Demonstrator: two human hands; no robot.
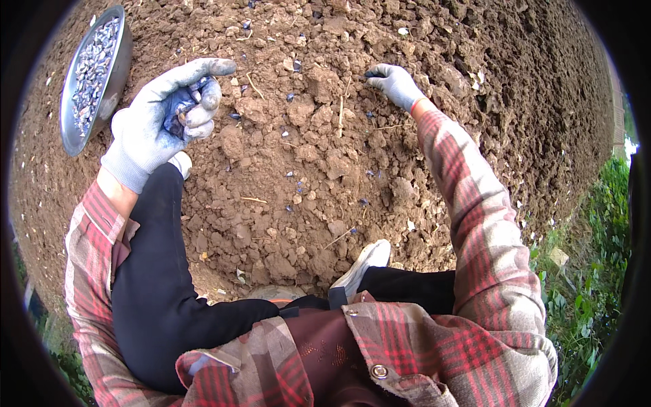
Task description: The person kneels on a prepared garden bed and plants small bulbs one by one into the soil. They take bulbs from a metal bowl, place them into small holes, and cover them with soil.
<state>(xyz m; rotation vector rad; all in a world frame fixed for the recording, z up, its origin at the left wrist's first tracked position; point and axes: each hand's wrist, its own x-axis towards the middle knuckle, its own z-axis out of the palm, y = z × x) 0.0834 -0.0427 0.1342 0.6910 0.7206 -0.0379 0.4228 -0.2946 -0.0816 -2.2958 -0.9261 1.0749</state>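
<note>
My left hand (168, 109), in a pale knit glove stained blue, is raised at the left with its fingers curled round several blue-stained garlic cloves or similar seed pieces (187, 109). Its index finger points out to the right. My right hand (394, 85), in a similar glove, reaches down to the soil at the upper right, thumb and fingertips pinched together; whether a piece is between them cannot be told. Between the hands, small blue pieces (290, 96) lie spaced over the brown, cloddy soil (305, 152).
A metal basin (122, 66) filled with the same blue-stained pieces stands on the soil at the upper left. My white shoes (363, 264) rest on the soil. Dry stalks (341, 117) lie between clods. Green plants (585, 300) border the soil at the right.
</note>
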